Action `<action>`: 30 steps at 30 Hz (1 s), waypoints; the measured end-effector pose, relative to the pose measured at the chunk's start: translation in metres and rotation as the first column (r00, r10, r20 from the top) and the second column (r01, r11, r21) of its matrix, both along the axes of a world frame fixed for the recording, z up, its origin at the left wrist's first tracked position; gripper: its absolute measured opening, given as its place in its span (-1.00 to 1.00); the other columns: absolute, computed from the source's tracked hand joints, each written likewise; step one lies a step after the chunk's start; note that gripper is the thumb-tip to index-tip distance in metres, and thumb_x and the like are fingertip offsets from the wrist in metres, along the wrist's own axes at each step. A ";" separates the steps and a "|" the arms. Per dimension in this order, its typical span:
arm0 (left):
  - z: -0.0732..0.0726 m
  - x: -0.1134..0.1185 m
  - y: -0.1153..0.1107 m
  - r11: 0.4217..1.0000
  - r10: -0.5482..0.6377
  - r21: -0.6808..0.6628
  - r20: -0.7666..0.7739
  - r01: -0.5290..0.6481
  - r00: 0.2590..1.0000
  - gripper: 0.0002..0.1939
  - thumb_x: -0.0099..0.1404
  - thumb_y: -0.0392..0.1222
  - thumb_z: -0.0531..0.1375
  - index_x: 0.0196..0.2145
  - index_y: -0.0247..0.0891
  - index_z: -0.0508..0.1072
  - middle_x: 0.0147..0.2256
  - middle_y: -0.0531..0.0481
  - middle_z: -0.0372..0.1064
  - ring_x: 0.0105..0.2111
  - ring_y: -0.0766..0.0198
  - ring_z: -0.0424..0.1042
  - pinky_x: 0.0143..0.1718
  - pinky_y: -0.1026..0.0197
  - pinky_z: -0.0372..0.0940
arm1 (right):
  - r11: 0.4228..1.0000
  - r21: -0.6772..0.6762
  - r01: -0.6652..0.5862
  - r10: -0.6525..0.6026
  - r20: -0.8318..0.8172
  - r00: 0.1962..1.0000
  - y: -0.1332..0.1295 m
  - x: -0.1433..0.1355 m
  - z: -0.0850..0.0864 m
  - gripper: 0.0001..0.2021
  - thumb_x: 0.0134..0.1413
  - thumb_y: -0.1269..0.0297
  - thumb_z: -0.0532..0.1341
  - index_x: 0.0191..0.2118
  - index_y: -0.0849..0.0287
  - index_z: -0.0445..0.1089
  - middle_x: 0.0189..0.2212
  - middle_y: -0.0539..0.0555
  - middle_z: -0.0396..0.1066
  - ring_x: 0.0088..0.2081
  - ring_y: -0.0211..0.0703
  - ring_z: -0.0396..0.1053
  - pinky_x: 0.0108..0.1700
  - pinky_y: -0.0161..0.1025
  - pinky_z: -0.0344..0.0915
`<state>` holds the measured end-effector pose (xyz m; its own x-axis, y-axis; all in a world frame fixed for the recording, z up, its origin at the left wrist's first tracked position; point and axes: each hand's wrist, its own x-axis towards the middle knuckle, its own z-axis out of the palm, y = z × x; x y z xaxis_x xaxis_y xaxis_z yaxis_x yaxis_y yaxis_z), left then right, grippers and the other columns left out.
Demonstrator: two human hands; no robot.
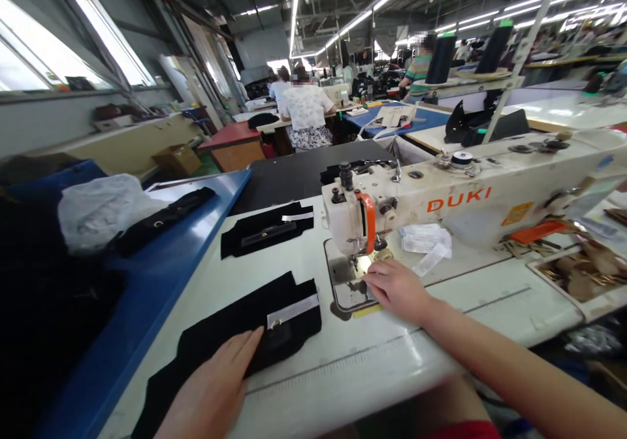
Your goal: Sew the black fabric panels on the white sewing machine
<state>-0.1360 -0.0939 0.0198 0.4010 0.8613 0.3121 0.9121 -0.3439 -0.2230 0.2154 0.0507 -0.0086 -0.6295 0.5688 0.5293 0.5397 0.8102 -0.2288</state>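
My left hand (220,377) lies flat on a black fabric piece (210,325) at the front left of the white sewing table (392,357). Beyond its fingertips, that piece carries a white strip (292,311) and a small metal ring (276,325). My right hand (394,287) is at the needle area of the white sewing machine (460,194), its fingers pressed together; what they hold, if anything, is too small to make out. A second black piece (267,231) with a white strip and a dark band rests farther back.
White strips (426,240) are stacked under the machine arm. An open tray (551,282) of brown and metal parts sits at the right. A blue surface (161,262) with a plastic bag (100,210) borders the left. A person (304,109) is seated ahead.
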 end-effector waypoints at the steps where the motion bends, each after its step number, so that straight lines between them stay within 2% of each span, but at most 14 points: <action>1: 0.011 -0.011 0.011 0.998 0.065 0.018 0.026 -0.066 0.998 -0.57 0.17 -0.35 -0.02 -0.05 -0.23 0.44 -0.21 -0.07 0.56 -0.28 0.13 0.56 -0.26 0.18 0.47 | 1.000 -0.003 -0.003 0.003 -0.006 1.000 0.000 0.000 -0.001 -0.82 0.19 0.46 0.14 -0.31 0.18 0.50 -0.37 0.11 0.44 -0.30 -0.11 0.29 -0.21 -0.19 0.25; 3: 0.042 -0.025 0.045 0.961 0.263 0.063 0.101 -0.270 0.959 -0.63 0.23 -0.31 -0.03 -0.08 -0.24 0.44 -0.24 -0.03 0.56 -0.32 0.11 0.55 -0.31 0.15 0.47 | 1.000 -0.011 -0.006 0.006 -0.017 1.000 0.000 0.000 -0.002 -0.82 0.19 0.45 0.14 -0.30 0.18 0.50 -0.37 0.12 0.44 -0.29 -0.11 0.30 -0.21 -0.19 0.26; 5: 0.073 -0.028 0.087 0.882 0.440 0.097 0.179 -0.461 0.880 -0.60 0.29 -0.28 -0.06 0.03 -0.31 0.37 -0.06 -0.07 0.49 -0.11 0.01 0.50 -0.11 -0.01 0.41 | 1.000 -0.022 -0.006 0.005 -0.024 1.000 0.000 0.000 -0.002 -0.81 0.20 0.45 0.12 -0.30 0.18 0.50 -0.36 0.12 0.44 -0.29 -0.10 0.31 -0.21 -0.19 0.26; 7: 0.089 -0.021 0.131 0.843 0.512 0.051 0.230 -0.536 0.828 -0.55 0.32 -0.30 -0.07 0.11 -0.35 0.32 0.09 -0.16 0.38 0.08 0.00 0.37 0.08 -0.03 0.28 | 0.999 -0.033 0.006 -0.007 -0.024 1.000 0.000 0.000 -0.002 -0.79 0.21 0.44 0.11 -0.30 0.19 0.51 -0.36 0.12 0.44 -0.29 -0.10 0.31 -0.21 -0.19 0.26; 9: 0.082 -0.008 0.169 0.853 0.517 -0.040 0.212 -0.521 0.829 -0.53 0.28 -0.34 -0.03 0.12 -0.31 0.34 0.13 -0.16 0.35 0.12 0.09 0.33 0.15 0.08 0.21 | 0.999 -0.038 0.021 -0.021 -0.018 1.000 -0.001 -0.001 -0.002 -0.78 0.22 0.44 0.10 -0.31 0.18 0.51 -0.36 0.12 0.44 -0.30 -0.10 0.30 -0.22 -0.18 0.26; 12: 0.041 0.009 0.201 0.822 0.567 -0.174 0.175 -0.542 0.805 -0.56 0.23 -0.23 0.10 0.07 -0.25 0.41 0.07 -0.19 0.41 0.08 0.00 0.37 0.08 -0.01 0.27 | 0.999 -0.033 0.041 -0.041 -0.010 0.999 -0.001 -0.001 -0.003 -0.78 0.21 0.44 0.09 -0.31 0.18 0.50 -0.36 0.11 0.44 -0.30 -0.10 0.31 -0.21 -0.18 0.26; 14: 0.013 0.015 0.204 0.792 0.610 -0.179 0.175 -0.584 0.773 -0.50 0.26 -0.11 0.11 0.13 -0.31 0.37 0.14 -0.31 0.31 0.16 -0.14 0.28 0.09 -0.17 0.24 | 0.999 -0.028 0.045 -0.045 -0.013 0.999 -0.002 -0.002 -0.004 -0.77 0.22 0.44 0.09 -0.31 0.17 0.50 -0.37 0.11 0.44 -0.30 -0.10 0.31 -0.22 -0.18 0.27; 17: -0.006 0.015 0.184 0.773 0.634 -0.126 0.181 -0.621 0.752 -0.39 0.33 -0.04 0.06 0.24 -0.42 0.20 0.29 -0.40 0.02 0.29 -0.18 0.01 0.19 -0.25 0.06 | 1.000 -0.020 0.024 -0.025 -0.025 0.999 -0.003 0.000 -0.007 -0.76 0.24 0.44 0.06 -0.29 0.17 0.49 -0.36 0.11 0.44 -0.30 -0.09 0.33 -0.21 -0.18 0.29; 20: 0.009 0.000 0.144 0.795 0.605 -0.081 0.152 -0.601 0.781 -0.39 0.32 -0.10 0.08 0.27 -0.35 0.15 0.34 -0.29 -0.11 0.34 -0.05 -0.11 0.27 -0.11 -0.04 | 1.000 -0.003 -0.006 0.006 -0.029 1.000 -0.003 0.004 -0.013 -0.74 0.26 0.40 0.04 -0.23 0.17 0.49 -0.30 0.13 0.46 -0.26 -0.08 0.37 -0.19 -0.16 0.32; 24: 0.072 -0.058 0.073 0.852 0.508 0.098 0.087 -0.515 0.857 -0.45 0.32 -0.11 0.06 0.22 -0.35 0.23 0.31 -0.28 0.01 0.30 -0.04 0.03 0.25 -0.08 0.00 | 0.999 0.030 -0.039 0.040 -0.044 0.998 0.000 0.007 -0.021 -0.73 0.30 0.32 0.03 -0.19 0.13 0.50 -0.27 0.13 0.47 -0.22 -0.07 0.41 -0.19 -0.18 0.36; 26: 0.111 -0.105 0.034 0.790 0.568 0.220 0.089 -0.573 0.818 -0.48 0.33 -0.06 0.03 0.13 -0.45 0.32 0.25 -0.36 0.11 0.24 -0.09 0.13 0.21 -0.10 0.07 | 0.998 0.044 -0.050 0.052 -0.045 0.998 0.001 0.008 -0.023 -0.72 0.31 0.29 0.02 -0.20 0.12 0.50 -0.27 0.12 0.48 -0.23 -0.08 0.42 -0.18 -0.19 0.37; 28: 0.144 -0.154 -0.001 0.664 0.695 0.254 0.136 -0.703 0.706 -0.51 0.29 0.00 0.05 -0.02 -0.47 0.42 0.15 -0.39 0.25 0.16 -0.20 0.24 0.12 -0.18 0.17 | 0.997 0.062 -0.055 0.058 -0.039 0.998 0.002 0.008 -0.025 -0.71 0.31 0.26 0.02 -0.20 0.11 0.51 -0.26 0.12 0.48 -0.23 -0.08 0.43 -0.18 -0.19 0.38; 29: 0.157 -0.176 -0.016 0.609 0.741 0.228 0.180 -0.760 0.647 -0.52 0.25 0.06 0.08 -0.15 -0.45 0.48 0.01 -0.35 0.40 0.05 -0.23 0.36 0.05 -0.22 0.23 | 0.996 0.071 -0.056 0.059 -0.034 0.998 0.002 0.008 -0.026 -0.70 0.31 0.25 0.01 -0.20 0.11 0.51 -0.26 0.12 0.49 -0.23 -0.08 0.44 -0.19 -0.19 0.38; 30: 0.167 -0.195 -0.027 0.598 0.747 0.216 0.201 -0.772 0.634 -0.52 0.22 0.12 0.09 -0.29 -0.42 0.50 -0.19 -0.29 0.50 -0.12 -0.20 0.46 -0.05 -0.22 0.30 | 0.995 0.077 -0.056 0.059 -0.029 0.998 0.002 0.008 -0.027 -0.70 0.32 0.25 0.01 -0.20 0.10 0.51 -0.25 0.12 0.49 -0.22 -0.08 0.44 -0.19 -0.19 0.39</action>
<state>-0.3309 -0.1212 0.1865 -0.3981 0.7230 0.5646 0.8348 0.5407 -0.1039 0.2233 0.0527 -0.0351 -0.6424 0.4894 0.5898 0.4851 0.8554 -0.1816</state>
